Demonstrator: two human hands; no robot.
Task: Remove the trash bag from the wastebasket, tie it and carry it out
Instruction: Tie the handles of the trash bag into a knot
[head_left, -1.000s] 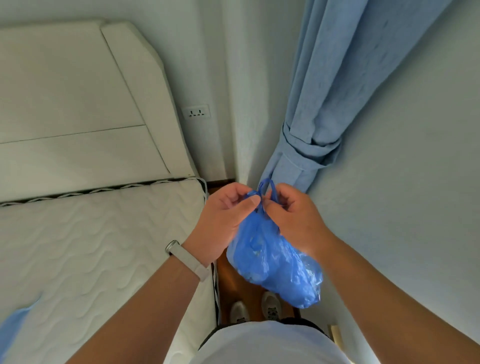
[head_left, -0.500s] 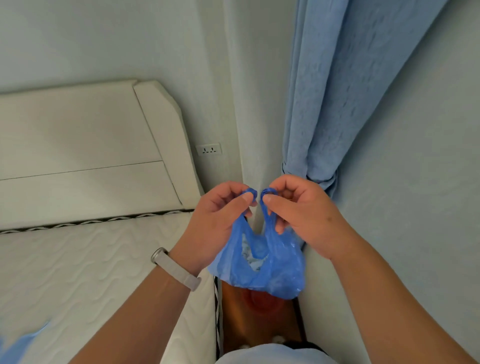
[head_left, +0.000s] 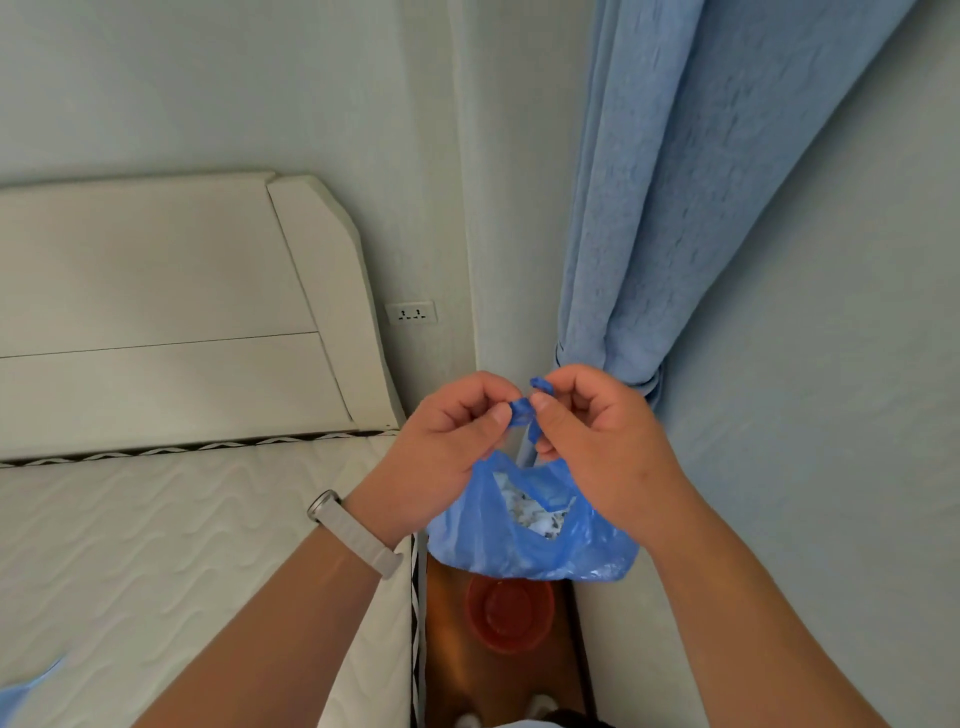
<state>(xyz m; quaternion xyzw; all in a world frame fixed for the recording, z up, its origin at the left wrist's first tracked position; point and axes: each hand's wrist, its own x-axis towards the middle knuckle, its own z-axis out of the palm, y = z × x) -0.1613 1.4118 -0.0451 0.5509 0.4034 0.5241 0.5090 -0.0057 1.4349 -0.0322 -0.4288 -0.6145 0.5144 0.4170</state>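
Note:
A blue plastic trash bag (head_left: 540, 540) hangs in front of me, its mouth partly open with white scraps showing inside. My left hand (head_left: 441, 447) pinches one twisted handle of the bag and my right hand (head_left: 597, 441) pinches the other, the two handles crossing between my fingertips. Below the bag, on the brown floor, stands a red wastebasket (head_left: 511, 616) with no bag in it.
A white mattress (head_left: 182, 545) and white headboard (head_left: 171, 312) fill the left. A blue curtain (head_left: 660, 208) hangs tied back in the corner on the right, beside a pale wall. A wall socket (head_left: 411, 313) sits near the headboard. The floor strip is narrow.
The bag has risen and its mouth has opened, showing the trash. My hands drew the handles apart and now cross them again. The view tilted up; the red wastebasket came into sight.

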